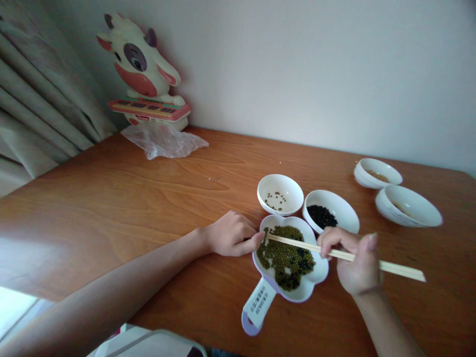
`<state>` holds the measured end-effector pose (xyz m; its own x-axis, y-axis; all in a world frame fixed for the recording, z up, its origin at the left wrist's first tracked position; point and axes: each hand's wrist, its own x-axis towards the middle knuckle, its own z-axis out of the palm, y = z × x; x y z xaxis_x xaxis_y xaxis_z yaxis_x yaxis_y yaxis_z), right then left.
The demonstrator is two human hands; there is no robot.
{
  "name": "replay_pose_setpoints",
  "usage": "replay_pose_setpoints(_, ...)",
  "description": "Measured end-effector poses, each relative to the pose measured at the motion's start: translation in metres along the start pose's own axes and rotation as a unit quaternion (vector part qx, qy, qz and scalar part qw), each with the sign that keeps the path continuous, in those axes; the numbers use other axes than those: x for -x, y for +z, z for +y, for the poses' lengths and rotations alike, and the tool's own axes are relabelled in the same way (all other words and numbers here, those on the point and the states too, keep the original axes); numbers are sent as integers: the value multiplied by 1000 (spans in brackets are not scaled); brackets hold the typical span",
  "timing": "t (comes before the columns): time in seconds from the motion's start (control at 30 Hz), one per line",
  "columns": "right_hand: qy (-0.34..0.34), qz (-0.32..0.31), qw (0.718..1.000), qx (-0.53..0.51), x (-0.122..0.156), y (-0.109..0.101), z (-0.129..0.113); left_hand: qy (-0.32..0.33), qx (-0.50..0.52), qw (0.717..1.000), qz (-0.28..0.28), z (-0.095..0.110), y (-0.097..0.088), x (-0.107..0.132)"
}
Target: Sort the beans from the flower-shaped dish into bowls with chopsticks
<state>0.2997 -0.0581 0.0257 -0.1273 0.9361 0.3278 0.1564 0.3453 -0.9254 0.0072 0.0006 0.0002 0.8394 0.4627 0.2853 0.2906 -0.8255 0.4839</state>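
My right hand [351, 255] grips a pair of pale wooden chopsticks [308, 245], which slant left across a white flower-shaped dish [320, 271] with a lilac edge and a labelled handle. Green mung beans [282, 245] lie spread in the dish, with some black beans [293, 280] among them at the lower right. My left hand [236, 234] is closed at the dish's left rim, its thumb over the edge beside the chopstick tips. Whether the tips hold a bean is too small to tell. Behind the dish stand a white bowl [293, 191] with a few green beans and another bowl [344, 210] of black beans.
Two more white bowls, a far one [396, 176] and a nearer one [427, 210], stand at the right with light-brown contents. At the back left, a crumpled plastic bag [163, 141] lies before a cow-shaped toy keyboard [148, 106]. The wooden table [178, 193] meets a wall.
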Motion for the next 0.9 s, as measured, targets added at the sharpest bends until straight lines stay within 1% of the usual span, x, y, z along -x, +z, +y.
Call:
replay_pose_setpoints(0.1,-3,8,1000,2,0,0,-1,0,0,1000,5,0,0,0)
replay_pose_setpoints(0.2,-7,2,1000,-12,-2,0,-3,-1,-3,1000,6,-1,1,0)
replay_pose_setpoints(0.37,2,-7,1000,-15,-5,1,-4,-5,-24,1000,-11,0,0,-1)
replay_pose_setpoints(0.53,1,0,1000,-14,-4,4,-3,-16,-37,999,-13,0,0,0)
replay_pose_setpoints(0.77,1,12,1000,-16,0,3,0,-11,-32,999,-12,1,-1,0)
replay_pose_setpoints(0.9,-17,19,999,-27,1,3,0,-10,-31,999,-11,1,-1,0)
